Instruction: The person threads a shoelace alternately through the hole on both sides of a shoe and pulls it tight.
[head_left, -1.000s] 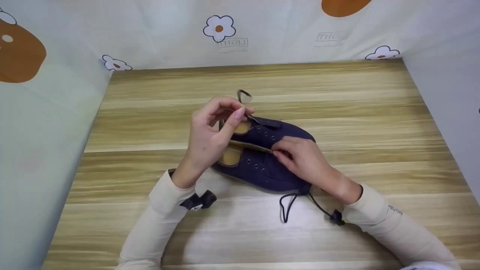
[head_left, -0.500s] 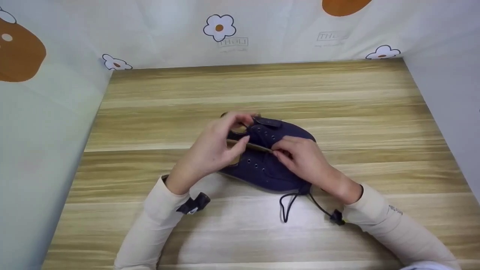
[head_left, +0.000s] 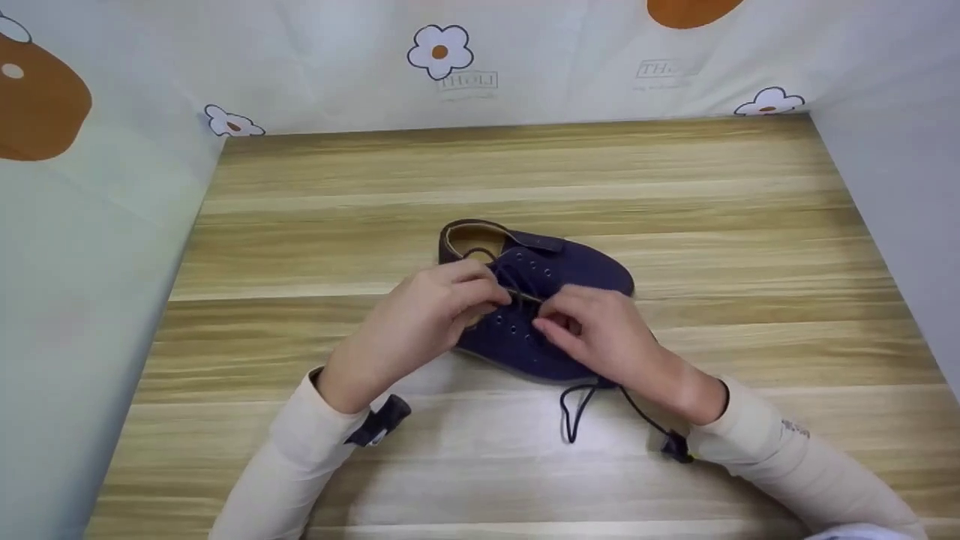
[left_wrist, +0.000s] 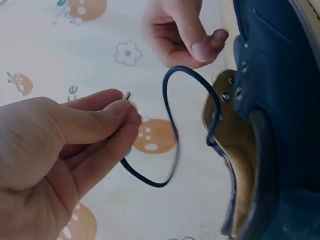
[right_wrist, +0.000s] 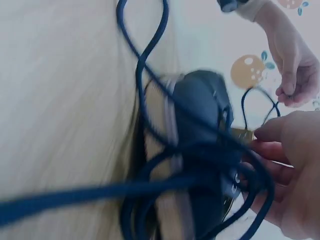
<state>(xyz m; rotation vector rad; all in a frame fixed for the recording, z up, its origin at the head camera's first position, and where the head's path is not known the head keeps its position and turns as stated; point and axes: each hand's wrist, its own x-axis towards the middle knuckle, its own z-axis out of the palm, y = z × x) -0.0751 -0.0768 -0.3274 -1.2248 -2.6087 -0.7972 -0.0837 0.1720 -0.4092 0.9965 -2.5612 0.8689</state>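
Observation:
Two navy lace-up shoes lie side by side on the wooden table: the far shoe [head_left: 592, 262] and the near shoe [head_left: 517, 361]. My left hand [head_left: 427, 315] is over the near shoe's opening. Its thumb and fingers pinch a dark shoelace [left_wrist: 166, 92] close to the metal-looking tip [left_wrist: 128, 95]; the lace curves back to the tan-lined eyelet flap [left_wrist: 212, 102]. Facing it, my right hand [head_left: 600, 330] has curled fingers at that flap's edge on the near shoe. Its exact fingertip contact is partly hidden.
Loose lace loops [head_left: 568, 420] hang from the near shoe's toe side onto the table [head_left: 450, 187]. Blurred lace coils [right_wrist: 195, 115] cross the right wrist view. A wrist camera [head_left: 386, 420] sticks out from the left cuff. A flower-print sheet [head_left: 540, 60] rises behind the table.
My left hand has come down from above the far shoe toward the right hand, with its fingers drawn together again. The right hand has barely moved; its thumb sits slightly lower.

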